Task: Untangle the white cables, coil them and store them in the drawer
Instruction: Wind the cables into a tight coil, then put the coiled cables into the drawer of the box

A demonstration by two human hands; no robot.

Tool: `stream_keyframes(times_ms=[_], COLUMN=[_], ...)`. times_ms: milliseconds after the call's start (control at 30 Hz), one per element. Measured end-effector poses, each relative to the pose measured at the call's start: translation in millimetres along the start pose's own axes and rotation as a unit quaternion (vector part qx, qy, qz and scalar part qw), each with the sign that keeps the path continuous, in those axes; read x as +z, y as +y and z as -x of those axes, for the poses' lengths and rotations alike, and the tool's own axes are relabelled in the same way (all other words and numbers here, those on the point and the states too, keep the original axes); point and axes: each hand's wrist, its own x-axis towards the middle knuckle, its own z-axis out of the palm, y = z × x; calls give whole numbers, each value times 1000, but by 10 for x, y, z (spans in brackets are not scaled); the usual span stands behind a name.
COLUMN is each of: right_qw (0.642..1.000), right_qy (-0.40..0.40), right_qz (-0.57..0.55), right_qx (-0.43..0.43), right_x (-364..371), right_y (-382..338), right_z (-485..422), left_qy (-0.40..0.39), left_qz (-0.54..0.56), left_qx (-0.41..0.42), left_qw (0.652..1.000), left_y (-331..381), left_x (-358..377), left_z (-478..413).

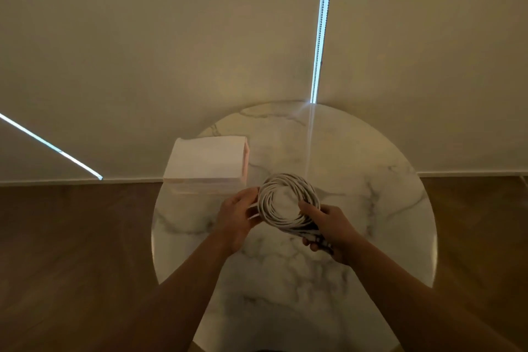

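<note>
A coil of white cable (288,197) is held above the round marble table (371,208), wound into a neat ring of several loops. My right hand (328,230) grips the coil's lower right side, thumb across the loops, with darker cable ends sticking out under the fingers. My left hand (238,216) holds the coil's left edge with fingers curled around it. A small white drawer box (205,164) sits on the table's far left, just behind my left hand; its drawer looks closed.
The table stands against a pale blind-covered wall, with wooden floor (71,237) on both sides. A bead chain (321,28) hangs beside a bright gap in the blinds behind the table.
</note>
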Motion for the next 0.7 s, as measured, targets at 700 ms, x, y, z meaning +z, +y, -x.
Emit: stream_keyframes(times_ms=[700], right_qw=[972], right_qy=[163], right_qz=[15], right_qx=[168], right_x=[770], right_y=[837], right_z=[-643], left_qy=[125], left_qz=[240], left_qx=[-114], left_qw=[956], left_y=[-49], left_x=[-1443], left_z=[-1298])
